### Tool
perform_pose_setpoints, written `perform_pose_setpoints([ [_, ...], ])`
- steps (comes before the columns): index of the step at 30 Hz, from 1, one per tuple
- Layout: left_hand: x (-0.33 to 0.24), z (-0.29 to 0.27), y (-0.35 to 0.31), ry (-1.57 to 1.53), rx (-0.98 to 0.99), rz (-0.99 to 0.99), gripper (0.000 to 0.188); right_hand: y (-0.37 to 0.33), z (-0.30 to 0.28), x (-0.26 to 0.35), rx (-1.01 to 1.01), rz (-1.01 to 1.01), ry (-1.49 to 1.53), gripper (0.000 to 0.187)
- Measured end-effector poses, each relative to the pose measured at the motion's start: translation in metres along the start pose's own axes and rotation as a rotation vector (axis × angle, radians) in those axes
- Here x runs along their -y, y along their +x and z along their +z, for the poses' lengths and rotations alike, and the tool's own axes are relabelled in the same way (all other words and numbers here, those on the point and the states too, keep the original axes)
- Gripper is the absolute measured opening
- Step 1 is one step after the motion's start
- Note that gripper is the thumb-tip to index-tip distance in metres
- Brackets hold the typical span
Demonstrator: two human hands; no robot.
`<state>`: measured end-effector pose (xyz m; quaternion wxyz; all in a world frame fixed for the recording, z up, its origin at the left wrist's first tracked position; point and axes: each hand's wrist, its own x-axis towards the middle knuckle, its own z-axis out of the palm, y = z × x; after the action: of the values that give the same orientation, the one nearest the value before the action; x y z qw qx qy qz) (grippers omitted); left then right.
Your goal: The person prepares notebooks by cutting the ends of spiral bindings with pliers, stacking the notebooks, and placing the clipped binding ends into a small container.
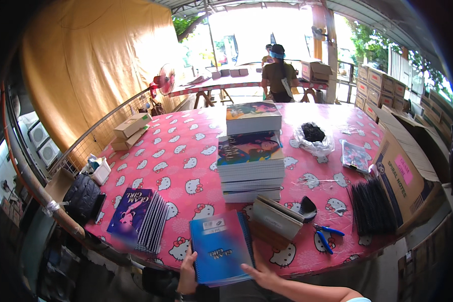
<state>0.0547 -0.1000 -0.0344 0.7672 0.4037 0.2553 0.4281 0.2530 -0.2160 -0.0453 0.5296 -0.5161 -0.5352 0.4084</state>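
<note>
Holds a blue notebook (219,251) clamped between both hands at the near edge of the worktop (173,171), with the barcode label toward the far end of its cover. Grips the left edge with the left hand (187,271); grasps the lower right side with the right hand (261,274), with the thumb laid on the cover.

Has a tall stack of thick-paged books (250,173) directly beyond, and a fanned pile of purple notebooks (136,219) to the left. Has a grey-and-brown block (278,219) just right of the blue notebook, near blue-handled pliers (328,237). Cannot tell the use of the dark curved piece (306,207) beside that block.

Faces, farther right, a bundle of black binding coils (370,209) against an open cardboard carton (405,178) with a pink label. Looks out past a plastic bag with black contents (314,135), a clear-wrapped packet (355,157) and, at far left, small cardboard boxes (131,127), toward a red fan (165,81) and a capped co-worker (278,80) at a second table (236,80).
</note>
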Motion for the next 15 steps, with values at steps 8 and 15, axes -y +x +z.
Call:
perform_pose_setpoints([
  [8,-0.055,-0.060,0.093,0.222,0.363,-0.279,0.079,0.019,0.095,-0.039,-0.048,0.055,0.009,0.112],
  [15,-0.093,-0.063,0.067,0.821,0.004,-0.112,0.063,-0.007,-0.029,0.041,0.271,-0.234,-0.113,0.052],
])
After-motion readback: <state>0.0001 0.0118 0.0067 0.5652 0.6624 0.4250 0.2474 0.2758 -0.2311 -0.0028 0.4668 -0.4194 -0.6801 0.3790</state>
